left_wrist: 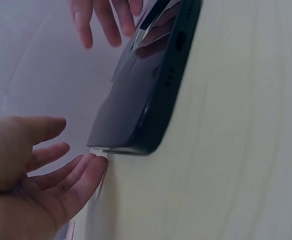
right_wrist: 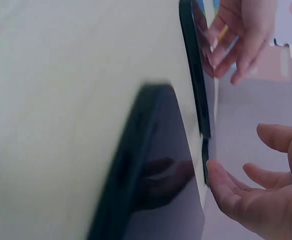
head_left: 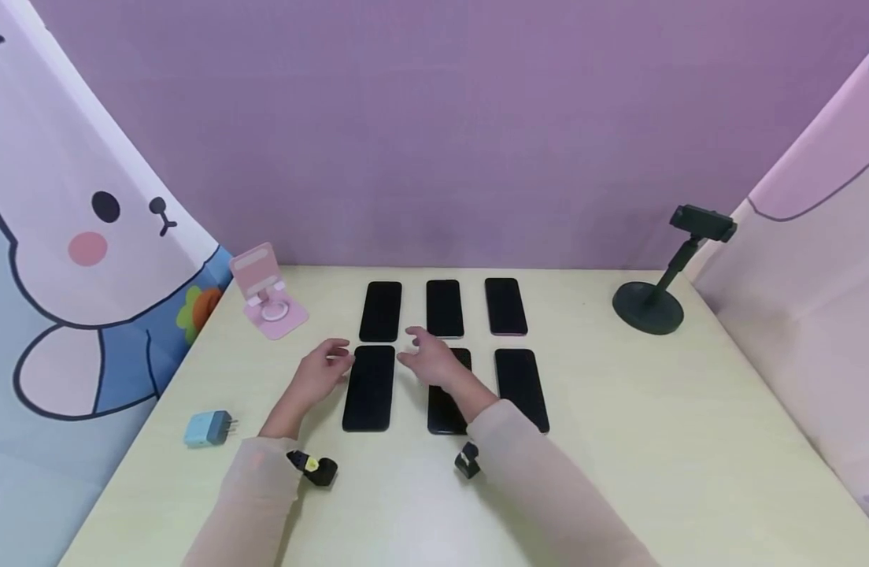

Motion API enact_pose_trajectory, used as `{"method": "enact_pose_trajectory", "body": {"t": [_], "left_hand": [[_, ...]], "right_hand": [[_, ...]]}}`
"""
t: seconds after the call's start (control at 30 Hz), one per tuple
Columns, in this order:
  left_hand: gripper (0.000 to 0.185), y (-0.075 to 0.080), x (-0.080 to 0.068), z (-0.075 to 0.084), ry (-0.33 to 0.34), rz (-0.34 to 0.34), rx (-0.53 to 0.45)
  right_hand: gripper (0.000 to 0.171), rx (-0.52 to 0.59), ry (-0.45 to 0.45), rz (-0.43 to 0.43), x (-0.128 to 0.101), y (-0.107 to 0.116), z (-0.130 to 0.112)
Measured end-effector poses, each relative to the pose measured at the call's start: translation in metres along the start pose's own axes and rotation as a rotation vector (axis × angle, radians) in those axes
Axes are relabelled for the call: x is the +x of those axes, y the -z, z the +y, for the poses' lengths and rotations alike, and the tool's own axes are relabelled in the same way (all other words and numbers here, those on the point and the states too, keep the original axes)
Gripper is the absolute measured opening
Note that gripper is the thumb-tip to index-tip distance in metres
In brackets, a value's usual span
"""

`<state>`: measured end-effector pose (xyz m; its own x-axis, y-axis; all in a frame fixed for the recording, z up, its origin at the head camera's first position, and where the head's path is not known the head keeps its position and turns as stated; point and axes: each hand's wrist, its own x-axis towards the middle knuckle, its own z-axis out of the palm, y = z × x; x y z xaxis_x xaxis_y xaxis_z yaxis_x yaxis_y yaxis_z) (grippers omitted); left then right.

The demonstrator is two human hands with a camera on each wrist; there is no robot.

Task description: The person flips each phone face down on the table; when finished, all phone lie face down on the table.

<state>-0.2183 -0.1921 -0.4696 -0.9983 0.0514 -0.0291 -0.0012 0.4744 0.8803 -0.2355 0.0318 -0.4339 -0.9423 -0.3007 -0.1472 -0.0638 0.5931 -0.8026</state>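
Here I see the pale yellow table [head_left: 654,441], smooth and matte, as my landmark. At its far right stands a black stand [head_left: 650,303], a round base with a slanted arm and clamp. At the far left sits a pink stand [head_left: 264,293], a folded plate with a ring, and near the left edge lies a small blue charger [head_left: 206,429], boxy with prongs.

Six flat black phones lie in two rows at the table's middle, glossy and round-cornered. My left hand [head_left: 319,370] hovers just left of the near-left phone [head_left: 369,388], fingers loosely spread, holding nothing; I cannot tell whether they touch its edge. My right hand [head_left: 434,361] hangs over the near-middle phone [head_left: 445,409], fingers relaxed and apart, gripping nothing. Both hands stand between the two rows.
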Motion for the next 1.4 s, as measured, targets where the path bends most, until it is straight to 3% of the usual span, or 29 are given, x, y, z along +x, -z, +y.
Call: {"method": "enact_pose_trajectory", "body": {"t": [0.33,0.5,0.77,1.0,1.17,1.4], "left_hand": [[0.037,-0.004,0.0,0.0,-0.005,0.001,0.069],[0.038,-0.004,0.0,0.0,-0.019,-0.01,0.106],[0.035,-0.004,0.001,-0.002,-0.068,-0.015,0.222],[0.037,-0.005,0.001,-0.001,-0.093,-0.011,0.27],[0.037,-0.005,0.001,0.002,-0.123,-0.01,0.292],[0.035,-0.007,0.0,0.002,-0.125,-0.004,0.315]], "right_hand": [[0.044,-0.021,-0.036,0.024,0.003,-0.024,-0.008],[0.044,-0.086,-0.039,0.041,0.007,-0.031,-0.011],[0.042,-0.142,-0.06,0.065,0.013,-0.035,-0.011],[0.046,-0.191,-0.028,0.063,0.015,-0.038,-0.012],[0.049,-0.142,-0.07,0.085,0.013,-0.039,-0.014],[0.05,0.022,-0.104,0.113,0.012,-0.037,-0.015]]}}
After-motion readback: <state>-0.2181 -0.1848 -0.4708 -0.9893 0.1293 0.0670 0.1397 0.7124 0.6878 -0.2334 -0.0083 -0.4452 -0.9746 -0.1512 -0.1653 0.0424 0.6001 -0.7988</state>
